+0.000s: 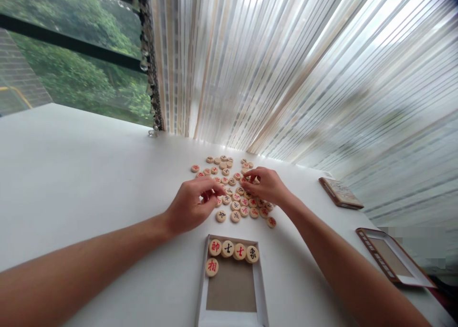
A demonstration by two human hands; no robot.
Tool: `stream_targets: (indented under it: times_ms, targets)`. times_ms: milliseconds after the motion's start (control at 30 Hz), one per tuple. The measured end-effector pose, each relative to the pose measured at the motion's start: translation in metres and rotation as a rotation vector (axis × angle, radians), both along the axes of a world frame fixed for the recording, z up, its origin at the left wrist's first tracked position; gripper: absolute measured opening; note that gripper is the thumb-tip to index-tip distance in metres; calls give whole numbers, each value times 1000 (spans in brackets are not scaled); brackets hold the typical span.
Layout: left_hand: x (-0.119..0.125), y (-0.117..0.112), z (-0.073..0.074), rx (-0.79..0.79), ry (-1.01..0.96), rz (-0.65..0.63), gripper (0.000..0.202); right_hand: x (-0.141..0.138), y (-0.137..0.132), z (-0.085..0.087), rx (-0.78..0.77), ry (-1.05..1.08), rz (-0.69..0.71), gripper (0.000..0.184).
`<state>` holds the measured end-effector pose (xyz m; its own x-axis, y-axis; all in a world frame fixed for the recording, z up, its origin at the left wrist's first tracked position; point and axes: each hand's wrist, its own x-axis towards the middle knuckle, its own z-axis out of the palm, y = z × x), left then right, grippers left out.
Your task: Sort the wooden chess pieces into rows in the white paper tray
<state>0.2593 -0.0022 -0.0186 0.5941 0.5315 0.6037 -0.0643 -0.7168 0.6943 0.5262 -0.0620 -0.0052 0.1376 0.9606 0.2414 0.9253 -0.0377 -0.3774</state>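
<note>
Picking through round chess pieces like these loose ones (pixel 235 206) goes best, I'd say, if you pinch each disc by its edge with thumb and forefinger and lift straight up, since they lie so close that a sideways drag would probably shove the neighbours around. I'd start with the ones at the fringe, where there's more finger room, and keep my wrists low and off the heap so the characters stay readable. As for the hands: the left hand (pixel 191 204) is over the left side of the heap, fingers curled, with a clear gap between thumb and fingertips, and I don't see a piece in it; can't tell if the fingertips brush the discs underneath. The right hand (pixel 267 185) is just across from it, well apart, thumb and forefinger parted and angled down at the pieces; honestly can't tell whether one's pinched there. The heap sits on the white tabletop (pixel 107 174), beyond a shallow tray (pixel 260 289) that's nearer the person. Five pieces lie face up in that tray: four in a row along the far wall, plus a red one (pixel 212 267) just below the leftmost.
</note>
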Motion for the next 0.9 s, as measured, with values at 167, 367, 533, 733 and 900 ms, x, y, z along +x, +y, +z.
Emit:
stream_targets:
  times_ms: [167,367,533,733,900]
  targets:
    - [0,1,-3,15,-13,-9,25,1,6,0,-27,-40,63,21]
    - [0,1,-5,33,-15,-9,25,-1,-2,3,48,63,34,17]
    - [0,0,-5,-38,-31,-34,24,-23,-26,5,143,312,-3,46]
    - [3,-4,-5,-462,-49,-136,12,-75,-34,-3,189,763,188,44]
    - [7,-8,-8,-691,-110,-191,20,-87,-35,-2,117,1058,260,37]
